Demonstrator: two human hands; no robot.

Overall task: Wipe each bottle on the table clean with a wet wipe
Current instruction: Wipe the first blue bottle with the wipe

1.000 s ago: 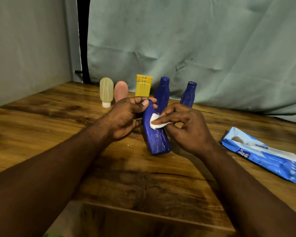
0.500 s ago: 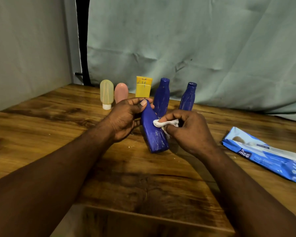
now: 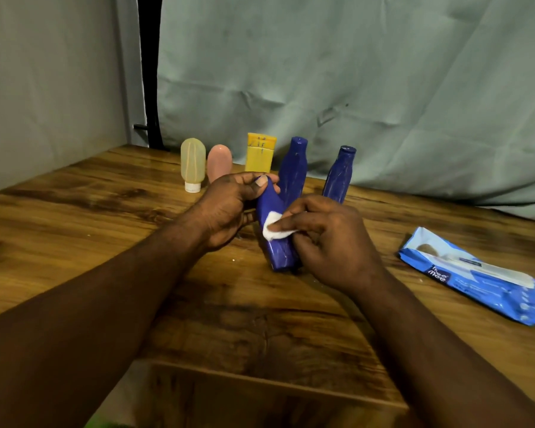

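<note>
My left hand (image 3: 229, 208) grips the neck end of a dark blue bottle (image 3: 277, 251), which tilts over the wooden table (image 3: 105, 242) with its base low and toward me. My right hand (image 3: 331, 242) presses a small white wet wipe (image 3: 272, 226) against the bottle's front, thumb and forefinger pinching it. Behind stand two more blue bottles (image 3: 294, 168) (image 3: 338, 174), a yellow tube (image 3: 259, 152), a pink tube (image 3: 219, 162) and a pale yellow-green tube (image 3: 192, 163) on its white cap.
A blue pack of wet wipes (image 3: 482, 279) lies flat at the right. A grey-green cloth (image 3: 352, 88) hangs behind the table and a grey wall (image 3: 44, 88) closes the left side. The table's near edge has a notch (image 3: 260, 396) below my arms.
The wipe has slid from the bottle's right side back onto its front face. The bottle stays tilted in my left hand.
</note>
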